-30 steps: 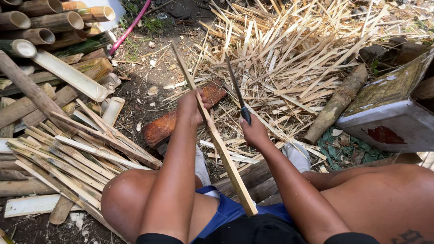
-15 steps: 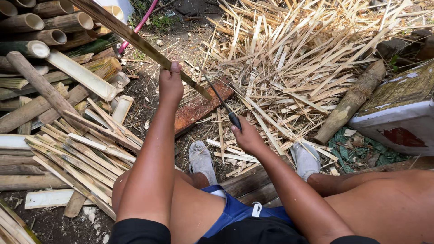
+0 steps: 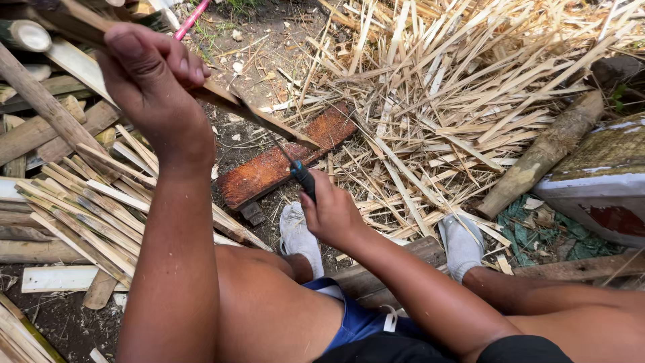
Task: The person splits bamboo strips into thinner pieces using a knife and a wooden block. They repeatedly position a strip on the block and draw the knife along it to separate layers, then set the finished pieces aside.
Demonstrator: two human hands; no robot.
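My left hand (image 3: pixel 153 87) is raised at the upper left and grips a long split bamboo strip (image 3: pixel 262 117) that slants down to the right, over a reddish wooden board (image 3: pixel 275 168). My right hand (image 3: pixel 329 212) sits lower, in the middle, closed on the dark handle of a knife (image 3: pixel 302 176). Its thin blade points up toward the strip's lower end. Both my bare knees and grey shoes (image 3: pixel 299 235) show below.
A big heap of thin bamboo slivers (image 3: pixel 470 81) covers the ground at the upper right. Cut bamboo strips and poles (image 3: pixel 74 202) lie stacked at the left. A thick log (image 3: pixel 544 154) and a painted block (image 3: pixel 605 181) sit at the right.
My left hand has lifted and swung the bamboo strip up to the left. The right hand with the knife has drawn back toward my body.
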